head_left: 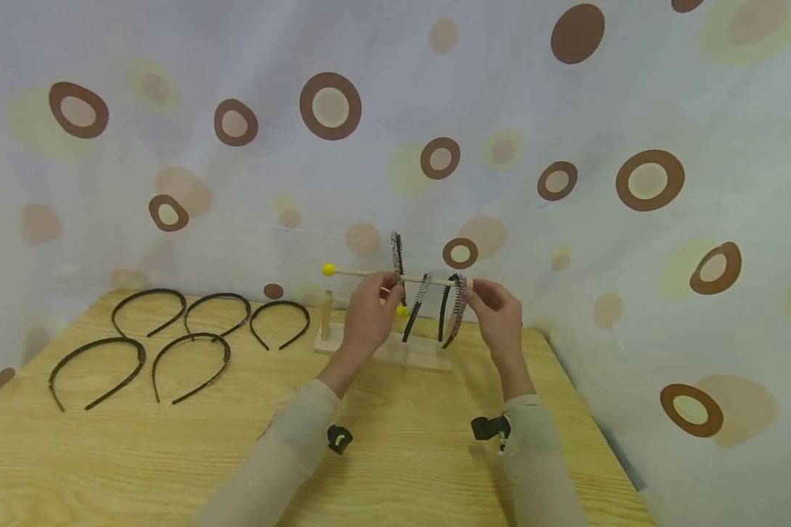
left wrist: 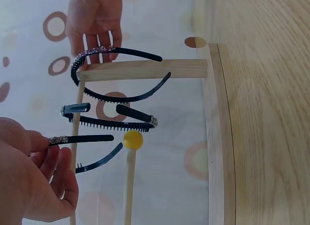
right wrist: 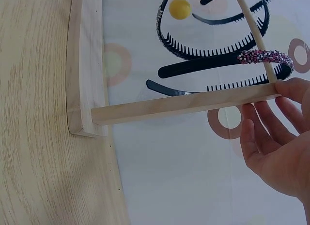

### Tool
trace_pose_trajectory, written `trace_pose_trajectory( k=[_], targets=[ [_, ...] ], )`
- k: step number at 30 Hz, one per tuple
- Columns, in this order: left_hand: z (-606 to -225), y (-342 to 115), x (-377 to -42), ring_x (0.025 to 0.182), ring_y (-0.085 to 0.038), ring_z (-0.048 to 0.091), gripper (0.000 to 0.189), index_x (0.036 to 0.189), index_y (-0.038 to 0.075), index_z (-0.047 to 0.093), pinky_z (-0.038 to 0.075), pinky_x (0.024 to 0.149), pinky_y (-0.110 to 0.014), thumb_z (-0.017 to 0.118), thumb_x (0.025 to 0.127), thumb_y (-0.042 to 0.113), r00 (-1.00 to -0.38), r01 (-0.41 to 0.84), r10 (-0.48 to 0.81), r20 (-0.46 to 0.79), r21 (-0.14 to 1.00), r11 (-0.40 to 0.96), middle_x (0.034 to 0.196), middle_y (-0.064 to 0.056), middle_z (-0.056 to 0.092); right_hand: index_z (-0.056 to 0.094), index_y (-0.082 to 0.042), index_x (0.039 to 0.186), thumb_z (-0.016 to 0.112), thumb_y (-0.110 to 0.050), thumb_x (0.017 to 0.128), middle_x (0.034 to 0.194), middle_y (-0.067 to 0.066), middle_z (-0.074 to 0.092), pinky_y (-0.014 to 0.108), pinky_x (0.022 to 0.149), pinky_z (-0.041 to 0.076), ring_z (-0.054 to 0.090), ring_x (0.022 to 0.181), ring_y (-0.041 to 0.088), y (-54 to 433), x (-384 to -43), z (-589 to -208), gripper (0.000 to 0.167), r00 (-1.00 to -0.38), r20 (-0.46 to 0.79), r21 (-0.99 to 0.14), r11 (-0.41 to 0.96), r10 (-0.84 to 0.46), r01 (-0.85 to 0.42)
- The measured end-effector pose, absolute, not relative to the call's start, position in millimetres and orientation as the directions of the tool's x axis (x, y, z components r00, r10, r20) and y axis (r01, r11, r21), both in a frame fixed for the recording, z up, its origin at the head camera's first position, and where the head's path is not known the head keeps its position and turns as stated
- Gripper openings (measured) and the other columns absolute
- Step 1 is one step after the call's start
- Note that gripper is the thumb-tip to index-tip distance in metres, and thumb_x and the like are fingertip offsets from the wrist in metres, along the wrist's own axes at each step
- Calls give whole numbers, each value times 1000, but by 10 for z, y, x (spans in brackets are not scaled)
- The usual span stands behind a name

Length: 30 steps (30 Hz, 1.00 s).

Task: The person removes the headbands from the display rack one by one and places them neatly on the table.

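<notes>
Headband, silver-studded, pinched in left hand at upper rod of wooden stand (whether fully round the rod, impossible to tell). Right hand clamped, thumb against fingers, on top of the stand's right post. Looped on the stand's rod, toward that post: silver headband, pink headband. Left of stand: five black headbands. Advised: light pinch, prongs kept either side of rod, post held steady, toothed inner edge likely to snag.

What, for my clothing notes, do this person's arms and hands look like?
The left hand and right hand are ungloved. The left sleeve and right sleeve are long and pale cream; a small black device juts from each one's inner side.
</notes>
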<state>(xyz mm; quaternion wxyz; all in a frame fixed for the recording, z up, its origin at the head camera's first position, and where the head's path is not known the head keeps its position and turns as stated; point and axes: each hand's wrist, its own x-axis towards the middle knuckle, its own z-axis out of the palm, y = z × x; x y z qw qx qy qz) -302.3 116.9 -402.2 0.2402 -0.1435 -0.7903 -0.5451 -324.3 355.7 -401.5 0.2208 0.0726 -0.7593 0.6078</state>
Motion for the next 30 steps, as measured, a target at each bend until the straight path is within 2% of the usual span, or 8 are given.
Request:
trace_pose_trajectory(
  k=[6,10,19,30],
  targets=[
    [-3997,967,-2958,99,-23,62,22,123,0,60,54,80,-37,55,106,13,-817,551,-7,576,785,283,116,-12,59,69,1,125,74,-16,96,121,15,69,26,92,52,64,105,19,3554,-3284,-4018,33,-896,413,-893,268,166,-362],
    [-3998,822,-2931,99,-25,62,20,121,-1,58,55,82,-37,52,105,9,-787,597,11,617,757,267,115,-14,57,67,5,126,72,-11,97,123,18,68,27,92,52,64,104,19,3495,-3207,-3933,33,-902,404,-894,272,151,-355],
    [-4026,389,-2925,105,-27,59,24,126,-3,50,53,87,-41,45,108,13,-770,617,28,637,734,285,118,-16,54,67,8,124,71,-8,97,118,17,69,25,89,53,65,101,17,3393,-3059,-3775,31,-891,434,-878,289,138,-383],
    [-3951,-74,-2891,102,-31,57,26,126,-7,46,51,80,-43,42,107,10,-781,582,-9,625,733,351,118,-20,53,65,10,125,70,-6,97,122,22,67,26,92,52,64,104,20,3392,-3053,-3780,33,-897,418,-884,294,145,-365]
  ],
)
